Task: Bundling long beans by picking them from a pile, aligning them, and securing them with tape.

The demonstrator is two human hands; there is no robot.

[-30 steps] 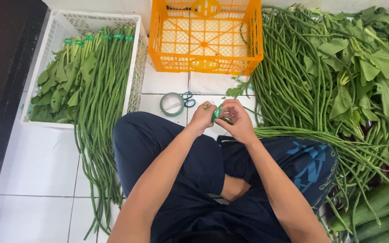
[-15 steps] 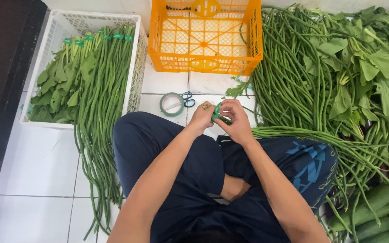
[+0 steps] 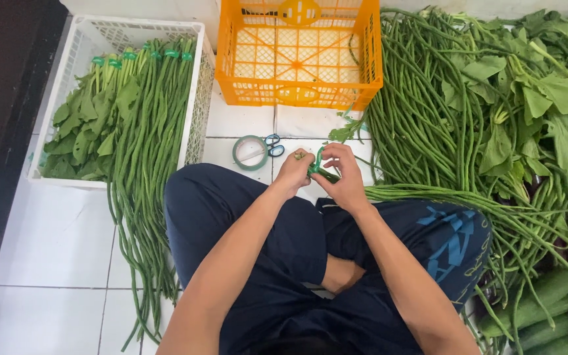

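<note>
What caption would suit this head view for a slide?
Seated on white tiles, left hand and right hand wrap green tape around a long bean bundle between crates.

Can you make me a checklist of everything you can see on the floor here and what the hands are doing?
Surface: white tiled floor; the person sits cross-legged on it.
Things in hand: bundle of long beans lies across the lap, its end wrapped with green tape.
Hands: left hand and right hand both pinch the bundle's taped end.
Clutter: tape roll and blue-handled scissors on the tiles.
Containers: white crate holds tied beans and leafy greens; orange crate looks empty.
Surroundings: loose pile of beans and greens on the right; cucumbers at lower right.
Cables: nothing seen.
</note>
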